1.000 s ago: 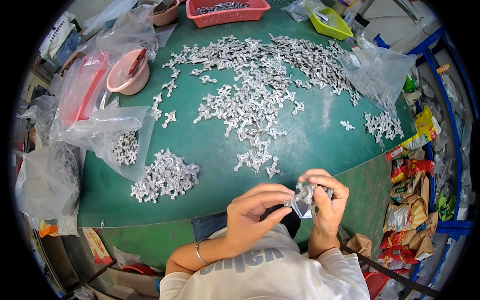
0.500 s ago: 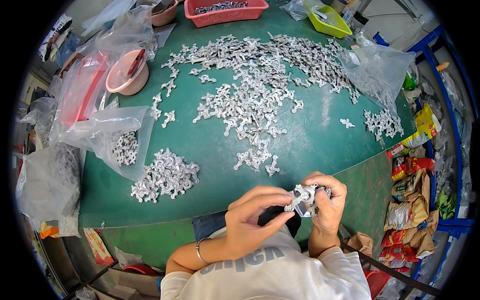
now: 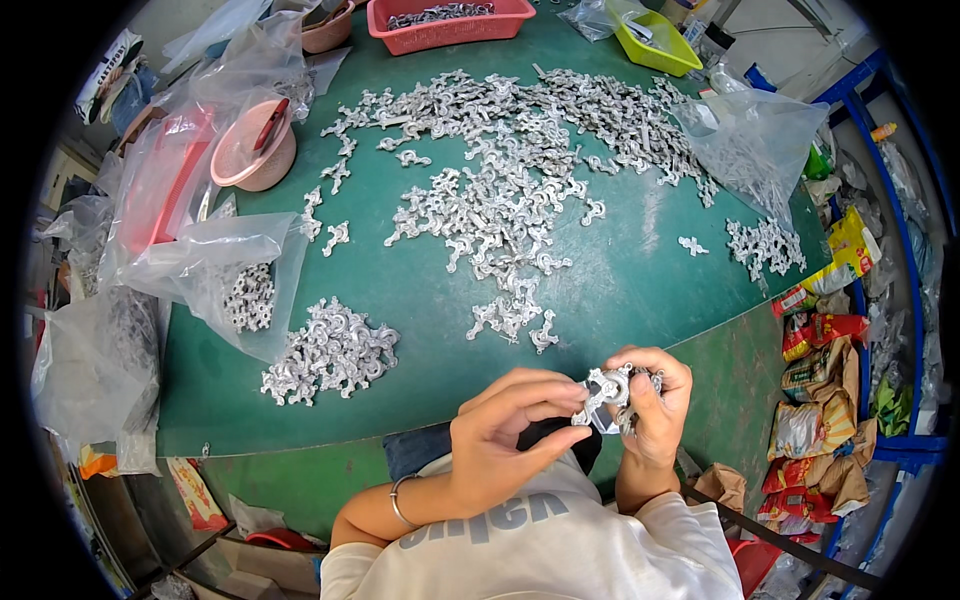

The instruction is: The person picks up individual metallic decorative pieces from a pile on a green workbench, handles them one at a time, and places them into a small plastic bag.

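Note:
Above the table's near edge, my left hand (image 3: 508,425) pinches the left end of a small silver-grey metal casting (image 3: 604,388) between thumb and fingers. My right hand (image 3: 657,405) is closed around the other side of that casting and further similar pieces, partly hidden by its thumb and fingers. A big loose heap of the same castings (image 3: 490,210) spreads over the green table (image 3: 620,290) beyond my hands. To the left lies a smaller pile of castings (image 3: 330,352), near the table's front edge.
At the left stand clear plastic bags (image 3: 205,260) and a pink basket (image 3: 255,160) holding a red-handled tool. A red tray (image 3: 450,35) and a yellow-green basket (image 3: 655,48) sit at the far side. Another clear bag (image 3: 750,140) and a small pile (image 3: 765,247) lie right.
The thumb and fingers of my left hand have shifted very slightly at the casting. My right hand and the piles look the same.

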Demonstrator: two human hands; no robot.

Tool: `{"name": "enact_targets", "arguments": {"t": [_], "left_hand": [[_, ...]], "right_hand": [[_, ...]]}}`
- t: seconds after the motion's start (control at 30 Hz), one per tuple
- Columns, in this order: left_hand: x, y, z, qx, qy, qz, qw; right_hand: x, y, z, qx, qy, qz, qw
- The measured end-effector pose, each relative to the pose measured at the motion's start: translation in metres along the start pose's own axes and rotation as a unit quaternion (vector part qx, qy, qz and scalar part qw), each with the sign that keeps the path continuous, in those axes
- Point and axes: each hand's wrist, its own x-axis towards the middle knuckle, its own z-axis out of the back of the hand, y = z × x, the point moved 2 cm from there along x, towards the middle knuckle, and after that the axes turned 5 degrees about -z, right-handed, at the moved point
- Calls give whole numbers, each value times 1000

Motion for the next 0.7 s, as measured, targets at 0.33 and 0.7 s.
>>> {"name": "enact_targets", "arguments": {"t": [0.33, 0.7], "left_hand": [[-1, 3, 0, -21, 0, 2, 1000], [0, 4, -1, -21, 4, 4, 1000]], "right_hand": [[1, 0, -1, 6, 21, 32, 999], [1, 1, -1, 8, 38, 48, 998]]}}
